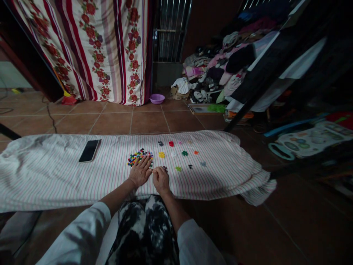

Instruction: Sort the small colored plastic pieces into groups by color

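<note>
A mixed pile of tiny coloured pieces (135,158) lies on the striped cloth (116,176). Over its near side my left hand (141,171) rests with fingers stretched out flat. Just right of it, my right hand (161,178) is closed, fingertips curled toward the pile; whatever they hold is hidden. Small single-colour heaps lie to the right, among them yellow (161,155), red (171,144), dark green (184,153), orange (196,152), lime green (178,169), black (190,166) and grey (203,164). A brown heap (165,168) sits beside my right hand, partly covered by it.
A phone (89,151) lies on the cloth at the left. Beyond the cloth's far edge is a tiled floor (110,119) with a purple basin (157,98) by a flowered curtain (91,51). Clothes (217,70) are heaped at the back right, behind a dark slanting post (256,88).
</note>
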A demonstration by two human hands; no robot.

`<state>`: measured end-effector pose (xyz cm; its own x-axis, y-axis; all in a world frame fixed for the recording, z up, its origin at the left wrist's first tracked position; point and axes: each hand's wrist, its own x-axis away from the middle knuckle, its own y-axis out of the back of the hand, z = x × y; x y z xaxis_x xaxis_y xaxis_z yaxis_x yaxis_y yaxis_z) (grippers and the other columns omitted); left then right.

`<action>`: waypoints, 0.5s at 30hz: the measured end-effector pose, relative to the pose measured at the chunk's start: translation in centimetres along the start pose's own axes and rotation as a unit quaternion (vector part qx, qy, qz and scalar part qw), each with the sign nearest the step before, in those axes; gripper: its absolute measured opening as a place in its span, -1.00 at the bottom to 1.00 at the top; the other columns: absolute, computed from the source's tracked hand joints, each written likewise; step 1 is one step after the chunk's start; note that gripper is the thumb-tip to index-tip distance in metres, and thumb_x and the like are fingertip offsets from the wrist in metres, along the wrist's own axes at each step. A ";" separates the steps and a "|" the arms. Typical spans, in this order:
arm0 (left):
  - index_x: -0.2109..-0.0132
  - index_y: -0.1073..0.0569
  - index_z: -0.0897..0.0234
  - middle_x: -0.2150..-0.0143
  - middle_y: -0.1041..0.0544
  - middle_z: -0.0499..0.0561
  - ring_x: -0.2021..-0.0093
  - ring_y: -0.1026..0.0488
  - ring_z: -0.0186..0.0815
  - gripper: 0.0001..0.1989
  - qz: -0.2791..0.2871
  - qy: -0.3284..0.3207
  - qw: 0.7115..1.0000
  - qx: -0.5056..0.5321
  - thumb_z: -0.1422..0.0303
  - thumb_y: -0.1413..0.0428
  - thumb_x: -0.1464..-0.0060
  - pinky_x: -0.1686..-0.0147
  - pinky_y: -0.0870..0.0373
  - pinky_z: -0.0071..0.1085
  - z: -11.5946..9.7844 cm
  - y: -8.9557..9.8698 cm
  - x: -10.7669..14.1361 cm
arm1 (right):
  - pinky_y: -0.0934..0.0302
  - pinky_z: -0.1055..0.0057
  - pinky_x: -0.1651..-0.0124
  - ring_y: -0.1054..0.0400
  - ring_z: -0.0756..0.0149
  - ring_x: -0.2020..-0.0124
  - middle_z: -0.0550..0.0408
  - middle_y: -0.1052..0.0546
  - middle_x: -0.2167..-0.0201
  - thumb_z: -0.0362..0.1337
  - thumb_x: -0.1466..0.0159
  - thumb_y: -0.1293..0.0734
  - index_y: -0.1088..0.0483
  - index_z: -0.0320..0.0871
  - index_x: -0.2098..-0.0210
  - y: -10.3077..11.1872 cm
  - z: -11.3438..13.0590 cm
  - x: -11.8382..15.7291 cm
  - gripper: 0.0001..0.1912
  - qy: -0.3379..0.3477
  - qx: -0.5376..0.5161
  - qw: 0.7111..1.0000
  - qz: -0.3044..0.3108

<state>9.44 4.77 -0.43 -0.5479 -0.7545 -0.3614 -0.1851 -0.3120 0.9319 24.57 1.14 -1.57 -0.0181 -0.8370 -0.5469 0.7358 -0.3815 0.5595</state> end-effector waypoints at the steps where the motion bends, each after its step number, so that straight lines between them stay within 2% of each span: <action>1: -0.27 -0.24 0.26 -0.33 -0.21 0.09 -0.36 -0.06 -0.18 -0.49 0.000 0.006 1.000 -0.005 0.19 0.22 -0.28 -0.32 0.04 -0.08 0.1 0.0 0.2 | -0.13 0.36 0.08 -0.30 0.30 0.32 0.09 -0.42 0.47 -0.35 -0.33 -0.10 -0.30 -0.10 0.48 0.0 0.0 0.0 -0.71 -0.001 0.001 1.000 -0.005; 7: -0.31 -0.17 0.26 -0.37 -0.14 0.10 -0.38 0.01 -0.14 -0.46 -0.006 0.029 0.999 -0.022 0.17 0.19 -0.26 -0.31 0.04 -0.07 -0.2 0.5 0.2 | -0.11 0.35 0.08 -0.29 0.30 0.34 0.10 -0.42 0.48 -0.34 -0.33 -0.10 -0.30 -0.10 0.48 0.0 0.0 0.0 -0.71 0.002 -0.013 1.000 -0.015; 11: -0.29 -0.20 0.16 -0.37 -0.14 0.03 -0.39 0.01 -0.15 -0.51 -0.005 -0.015 1.000 -0.015 0.20 0.18 -0.27 -0.34 0.10 -0.04 -0.8 0.6 -0.9 | -0.15 0.36 0.13 -0.29 0.30 0.34 0.11 -0.42 0.48 -0.33 -0.32 -0.13 -0.29 -0.09 0.48 0.2 -0.1 -0.1 -0.74 -0.005 -0.043 0.998 -0.037; 15: -0.29 -0.21 0.25 -0.36 -0.17 0.05 -0.38 0.00 -0.17 -0.48 0.011 -0.043 0.999 -0.015 0.19 0.20 -0.27 -0.35 0.12 -0.04 -0.4 0.3 -1.3 | -0.16 0.37 0.16 -0.29 0.29 0.34 0.10 -0.41 0.47 -0.36 -0.31 -0.12 -0.29 -0.09 0.48 0.2 -0.2 -0.1 -0.75 -0.007 -0.054 0.997 -0.048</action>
<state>10.42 5.47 0.28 -0.6206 -0.7087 -0.3356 -0.1486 -0.3139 0.9378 24.89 1.22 -1.57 -0.1013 -0.8040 -0.5859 0.7985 -0.4170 0.4342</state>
